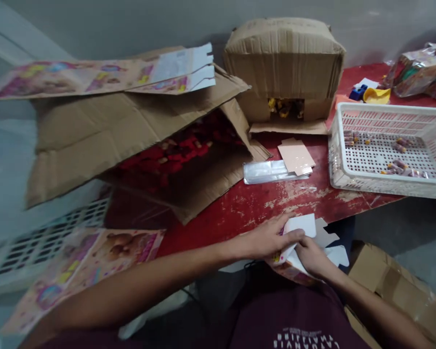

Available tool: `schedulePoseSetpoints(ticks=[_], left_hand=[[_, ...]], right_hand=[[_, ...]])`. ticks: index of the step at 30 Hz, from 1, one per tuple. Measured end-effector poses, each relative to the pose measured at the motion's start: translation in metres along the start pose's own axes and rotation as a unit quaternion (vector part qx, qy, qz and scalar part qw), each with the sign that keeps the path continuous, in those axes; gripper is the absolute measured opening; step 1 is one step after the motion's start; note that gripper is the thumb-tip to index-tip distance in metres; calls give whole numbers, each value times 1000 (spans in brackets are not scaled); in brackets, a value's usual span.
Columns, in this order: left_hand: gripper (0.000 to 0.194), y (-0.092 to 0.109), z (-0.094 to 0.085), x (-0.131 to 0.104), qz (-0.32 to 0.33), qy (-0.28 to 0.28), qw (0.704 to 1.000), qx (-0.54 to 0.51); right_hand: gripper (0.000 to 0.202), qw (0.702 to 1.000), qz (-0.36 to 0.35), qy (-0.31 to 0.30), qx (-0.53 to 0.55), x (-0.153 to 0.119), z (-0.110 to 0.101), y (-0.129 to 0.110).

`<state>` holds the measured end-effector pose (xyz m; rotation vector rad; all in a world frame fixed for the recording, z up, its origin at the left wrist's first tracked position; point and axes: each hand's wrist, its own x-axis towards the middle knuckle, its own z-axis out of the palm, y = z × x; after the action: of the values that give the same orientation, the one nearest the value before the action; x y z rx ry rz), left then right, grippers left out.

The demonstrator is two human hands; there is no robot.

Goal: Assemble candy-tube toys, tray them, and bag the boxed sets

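A printed carton [294,274] with white inner flaps is held close to my body at the table's front edge. My left hand [271,237] grips its left side, thumb lying over the white flap. My right hand [310,254] is closed at the carton's opening, its fingertips partly hidden by the folded card. White tabs of the carton stick out to the right of my right hand.
A large open cardboard box [131,131] with red pieces lies at left, printed sheets [105,80] on top. Behind stands another box [283,72]. Clear plastic sleeves [263,172] and cards [296,155] lie beside a white basket [403,177] with small items.
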<state>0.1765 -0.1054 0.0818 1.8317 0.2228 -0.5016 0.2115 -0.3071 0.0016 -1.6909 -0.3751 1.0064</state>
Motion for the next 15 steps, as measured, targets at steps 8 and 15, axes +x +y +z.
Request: schedulePoseSetpoints(ticks=[8,15], left_hand=[[56,1,32,8,-105,103,984,105],[21,4,31,8,-115,149,981,38]], right_hand=[[45,999,-29,40,-11,-13,6,9],[18,942,-214,234,-113,-47,-2,15]])
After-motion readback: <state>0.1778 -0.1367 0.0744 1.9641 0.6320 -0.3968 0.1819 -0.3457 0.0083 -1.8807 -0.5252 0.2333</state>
